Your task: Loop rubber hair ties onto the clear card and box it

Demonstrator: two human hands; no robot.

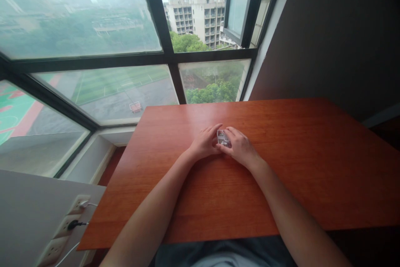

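A small clear plastic box (224,138) with small grey and white pieces showing inside is between my two hands, just above or on the wooden table. My left hand (206,141) curls around its left side, fingers at the far edge and thumb at the near edge. From the right, my right hand (239,144) grips the same box, its thumb across the near side and its fingers over the far right part. The fingers hide much of the box, and its contents are too small to name.
The reddish-brown table (296,167) stretches to both sides. Its left edge drops off near wall sockets (64,224) with plugs and cables. Framed windows (168,58) stand beyond the far edge, and a dark wall (337,38) rises at the right.
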